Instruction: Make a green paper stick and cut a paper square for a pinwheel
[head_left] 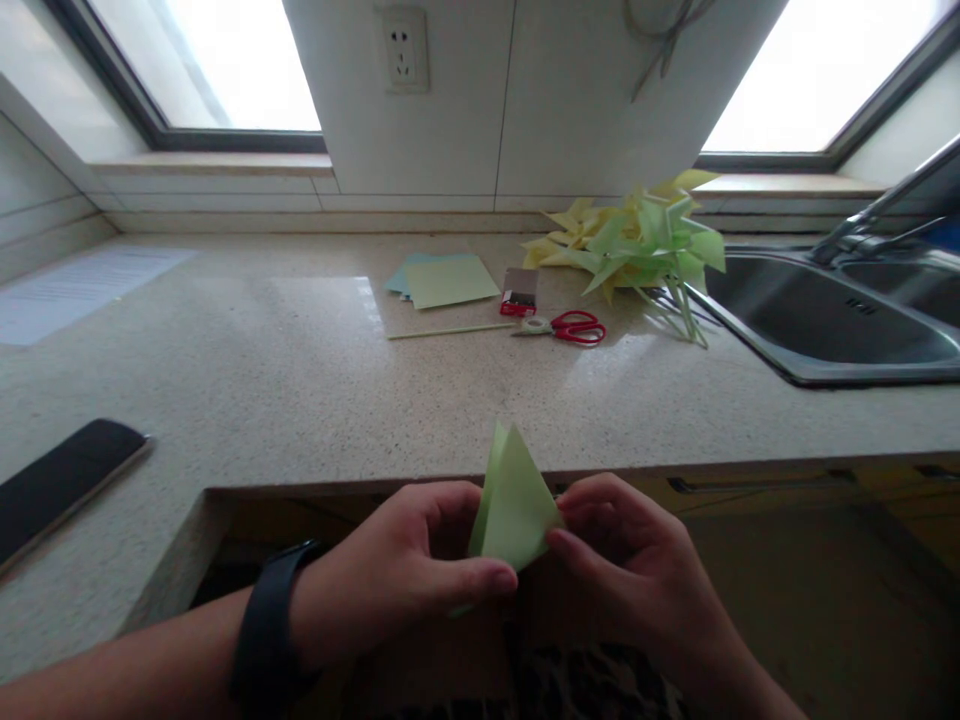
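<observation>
A folded light green paper (514,498) stands up as a triangle between both hands, just below the counter's front edge. My left hand (401,565) pinches its lower left corner with thumb and fingers; a black band sits on that wrist. My right hand (626,565) grips its right corner. Both hands are held in front of the counter, over my lap.
On the speckled counter (300,370) lie a stack of green and blue paper sheets (442,278), a thin stick (450,331), red-handled scissors (564,327), a small red and brown box (519,291), a pile of yellow and green paper pinwheels (637,245), and a dark phone (60,480). A steel sink (832,320) is at right.
</observation>
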